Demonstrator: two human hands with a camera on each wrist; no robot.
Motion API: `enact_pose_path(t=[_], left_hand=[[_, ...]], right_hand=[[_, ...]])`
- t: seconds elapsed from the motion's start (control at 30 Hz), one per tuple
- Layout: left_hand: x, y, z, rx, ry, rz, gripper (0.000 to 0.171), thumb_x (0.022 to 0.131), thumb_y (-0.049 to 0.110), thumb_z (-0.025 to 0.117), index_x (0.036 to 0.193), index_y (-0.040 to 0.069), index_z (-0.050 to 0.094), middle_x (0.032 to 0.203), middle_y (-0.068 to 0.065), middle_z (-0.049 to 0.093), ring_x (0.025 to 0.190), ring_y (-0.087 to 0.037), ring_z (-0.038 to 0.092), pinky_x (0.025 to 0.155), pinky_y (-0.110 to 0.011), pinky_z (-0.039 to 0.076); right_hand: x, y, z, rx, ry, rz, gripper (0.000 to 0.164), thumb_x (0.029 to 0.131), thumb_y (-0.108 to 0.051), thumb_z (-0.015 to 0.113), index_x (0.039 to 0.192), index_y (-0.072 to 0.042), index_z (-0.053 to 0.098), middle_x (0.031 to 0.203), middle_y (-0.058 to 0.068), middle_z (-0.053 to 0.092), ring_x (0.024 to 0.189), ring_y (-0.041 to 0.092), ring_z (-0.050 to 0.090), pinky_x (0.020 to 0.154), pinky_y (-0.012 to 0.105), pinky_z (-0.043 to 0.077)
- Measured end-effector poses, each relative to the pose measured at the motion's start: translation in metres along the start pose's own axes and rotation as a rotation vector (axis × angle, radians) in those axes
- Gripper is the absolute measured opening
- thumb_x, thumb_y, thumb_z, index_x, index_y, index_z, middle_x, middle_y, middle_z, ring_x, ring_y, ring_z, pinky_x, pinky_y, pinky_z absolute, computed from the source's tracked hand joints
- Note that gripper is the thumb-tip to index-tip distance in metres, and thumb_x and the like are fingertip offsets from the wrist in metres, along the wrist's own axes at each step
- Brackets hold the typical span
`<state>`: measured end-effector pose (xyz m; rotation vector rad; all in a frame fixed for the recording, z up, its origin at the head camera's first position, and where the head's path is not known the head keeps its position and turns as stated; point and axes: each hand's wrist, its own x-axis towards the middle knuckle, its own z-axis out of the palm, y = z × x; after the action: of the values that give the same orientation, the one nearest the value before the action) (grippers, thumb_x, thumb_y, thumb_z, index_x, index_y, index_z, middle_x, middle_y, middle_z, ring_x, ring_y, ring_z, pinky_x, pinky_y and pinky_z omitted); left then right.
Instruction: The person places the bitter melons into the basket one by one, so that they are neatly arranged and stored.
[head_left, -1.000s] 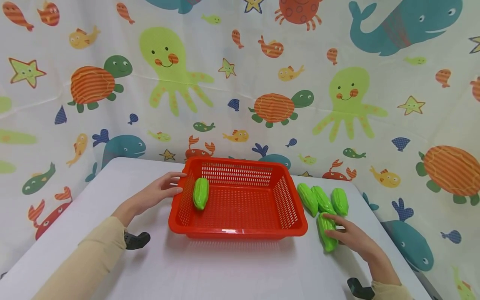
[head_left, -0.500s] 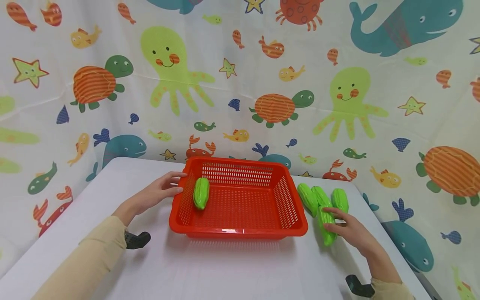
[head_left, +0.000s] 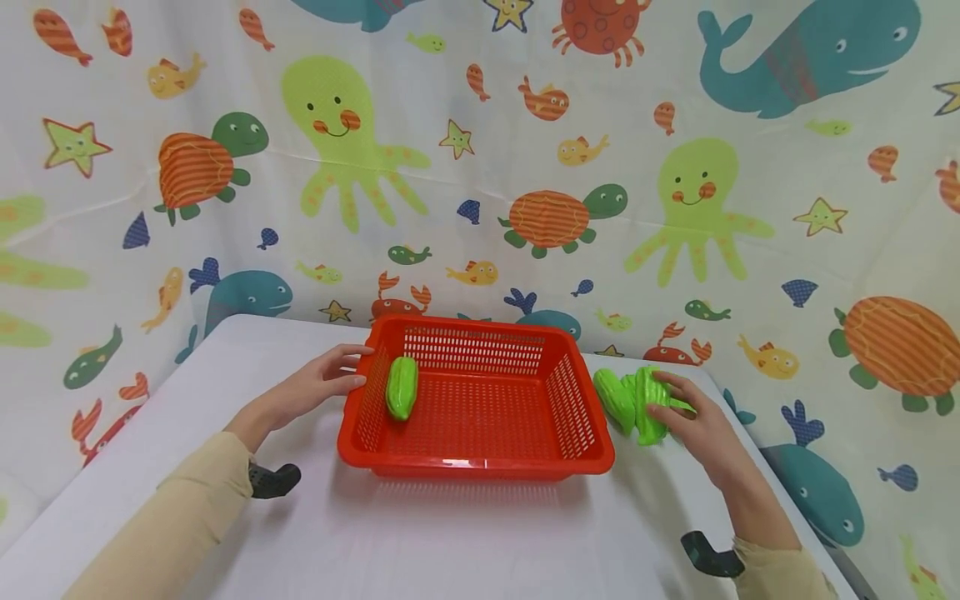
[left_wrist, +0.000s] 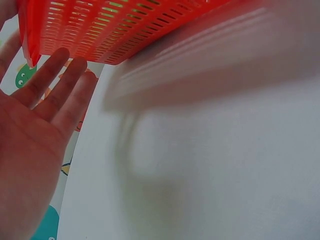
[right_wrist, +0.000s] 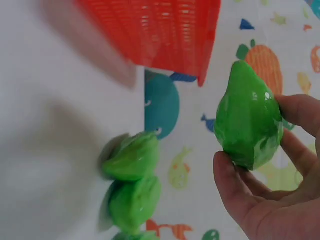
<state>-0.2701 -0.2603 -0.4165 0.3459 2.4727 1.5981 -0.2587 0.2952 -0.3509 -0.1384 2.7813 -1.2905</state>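
Observation:
My left hand (head_left: 311,385) touches the left rim of a red plastic basket (head_left: 480,464). In the left wrist view its fingers stretch out fairly straight beside the basket's slotted wall. One green ridged gourd (head_left: 402,388) lies inside the basket near its left side. My right hand (head_left: 701,429) pinches another glossy green gourd (right_wrist: 249,117) between thumb and fingers, lifted off the table to the right of the basket. Under and beside it, more green gourds (right_wrist: 134,156) lie on the table; the held one and the hand partly hide them in the head view.
A white-covered table (head_left: 480,542) bears the basket and gourds. Close behind it hangs a curtain (head_left: 480,167) printed with sea animals. Dark curved pieces (head_left: 274,481) show at both wrists, by the beige sleeves (head_left: 180,508).
My right hand has lifted the nearest green gourd off the table and moved it away from me, over the others. The left hand and basket stay put.

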Motion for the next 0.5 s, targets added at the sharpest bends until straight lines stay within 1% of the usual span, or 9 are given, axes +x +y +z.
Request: enact_pose_path(t=[0.13,0.2,0.37,0.5], left_hand=[[0.001,0.0,0.0,-0.001,-0.003,0.002,0.067,0.095,0.041,0.061,0.15,0.019,0.031,0.147,-0.018,0.039,0.133,-0.041,0.039,0.099,-0.057,0.044],[0.001,0.0,0.0,-0.004,-0.006,0.002,0.067,0.095,0.041,0.061,0.15,0.019,0.031,0.146,-0.018,0.039,0.132,-0.041,0.04,0.1,-0.058,0.044],[0.001,0.0,0.0,-0.004,-0.006,-0.001,0.067,0.095,0.041,0.061,0.15,0.018,0.031,0.146,-0.019,0.04,0.132,-0.041,0.04,0.099,-0.057,0.045],[0.001,0.0,-0.001,-0.005,-0.003,0.001,0.067,0.095,0.041,0.061,0.15,0.018,0.031,0.146,-0.019,0.04,0.132,-0.041,0.04,0.099,-0.057,0.045]], right_hand=[[0.004,-0.013,0.001,0.049,0.009,-0.019,0.07,0.096,-0.042,0.06,0.154,-0.018,0.028,0.151,0.025,0.029,0.132,0.048,0.038,0.096,0.051,0.049],[0.006,-0.019,0.002,0.06,0.002,-0.036,0.07,0.095,-0.042,0.062,0.153,-0.018,0.03,0.151,0.025,0.029,0.132,0.048,0.038,0.095,0.05,0.05],[0.015,-0.034,0.009,0.057,-0.022,-0.075,0.07,0.093,-0.039,0.066,0.151,-0.02,0.033,0.15,0.023,0.031,0.13,0.048,0.04,0.095,0.053,0.05],[0.024,-0.047,0.016,0.047,-0.022,-0.086,0.069,0.092,-0.038,0.067,0.151,-0.021,0.035,0.15,0.022,0.033,0.128,0.046,0.044,0.094,0.053,0.05]])
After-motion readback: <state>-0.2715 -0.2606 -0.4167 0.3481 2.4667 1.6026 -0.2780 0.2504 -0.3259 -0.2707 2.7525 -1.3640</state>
